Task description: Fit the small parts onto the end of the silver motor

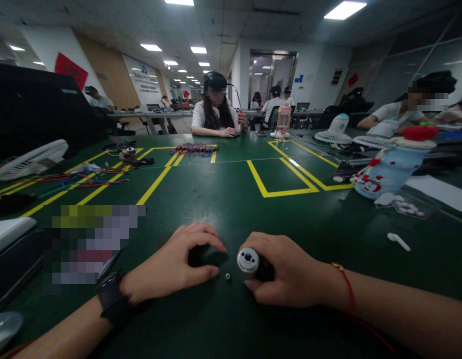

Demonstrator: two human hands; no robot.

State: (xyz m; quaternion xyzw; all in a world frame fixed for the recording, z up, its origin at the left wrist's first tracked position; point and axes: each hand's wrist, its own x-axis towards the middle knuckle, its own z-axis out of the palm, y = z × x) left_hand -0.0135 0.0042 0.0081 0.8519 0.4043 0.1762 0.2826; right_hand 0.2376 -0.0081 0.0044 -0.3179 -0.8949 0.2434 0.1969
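Note:
My right hand (287, 269) is wrapped round a small cylindrical motor (248, 260), its silvery round end face turned up toward me. A dark centre and small holes show on that face; my fingers cover much of its side. Between my two hands a tiny metal ring-like part (228, 276) lies on the green tabletop (201, 319). My left hand (178, 262) rests just left of it, thumb and fingers apart and curved, with nothing between them. A dark watch is on my left wrist, a red cord on my right.
Bundled coloured wires (195, 149) lie farther back, with more loose wires (85, 179) at the left. On the right stand a blue bottle (393, 169) and a white earbud (399, 242). Yellow tape (291, 192) marks the table. A person (216, 112) sits opposite.

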